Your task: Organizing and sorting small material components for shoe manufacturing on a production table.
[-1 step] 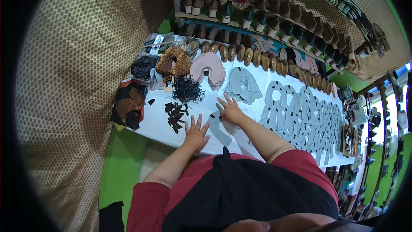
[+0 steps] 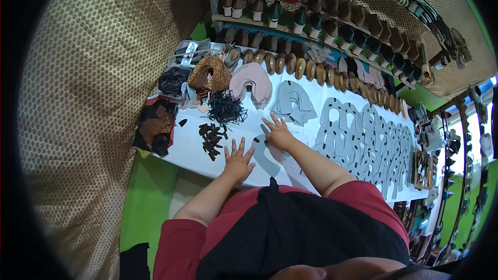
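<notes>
My right hand lies with fingers spread over the upper end of a curved grey shoe-upper piece, which has a small dark mark near its top. Beside that piece, to its left, my left hand is open near the table's front edge, holding nothing. Short dark brown strips lie loosely beyond my left fingertips. A tangled heap of thin black strips sits behind them. Farther back are stacks of curved pieces: grey, pale pink and leopard-print.
Rows of grey curved pieces with dark tabs cover the table's right side. Brown shoe lasts line its back edge, below shelves of heeled shoes. A black bag and leopard-print scraps sit left. A tool box stands right.
</notes>
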A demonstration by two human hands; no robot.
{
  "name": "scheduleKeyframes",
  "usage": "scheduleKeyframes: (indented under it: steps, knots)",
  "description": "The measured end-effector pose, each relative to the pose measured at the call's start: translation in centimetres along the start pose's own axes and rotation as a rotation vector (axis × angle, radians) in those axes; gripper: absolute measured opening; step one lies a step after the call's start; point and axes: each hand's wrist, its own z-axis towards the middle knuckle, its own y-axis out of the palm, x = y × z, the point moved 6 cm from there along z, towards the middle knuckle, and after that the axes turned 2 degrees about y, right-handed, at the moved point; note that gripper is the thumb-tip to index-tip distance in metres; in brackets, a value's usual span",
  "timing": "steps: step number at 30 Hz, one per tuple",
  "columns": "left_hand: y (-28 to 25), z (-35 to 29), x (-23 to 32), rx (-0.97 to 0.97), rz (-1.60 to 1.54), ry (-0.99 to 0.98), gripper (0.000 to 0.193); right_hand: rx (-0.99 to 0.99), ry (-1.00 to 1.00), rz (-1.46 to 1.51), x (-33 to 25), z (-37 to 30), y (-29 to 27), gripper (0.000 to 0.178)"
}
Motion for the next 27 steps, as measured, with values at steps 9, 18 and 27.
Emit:
scheduleKeyframes:
  steps: [9,18,27]
  knots:
    - [0.2,3.1,1.6,0.048,-0.049,0.023,0.071,-0.136,0.071,0.083,-0.2,0.1,-0.8,0.009]
    - [0.6,3.3,1.4,0.023,-0.033,0.084,0.066,0.014,-0.092,0.102,-0.9,0.1,-1.5,0.008]
    - [0.3,3.7,1.8,-0.012,-0.013,0.124,0.064,0.119,-0.062,0.082,-1.0,-2.5,0.2,0.012]
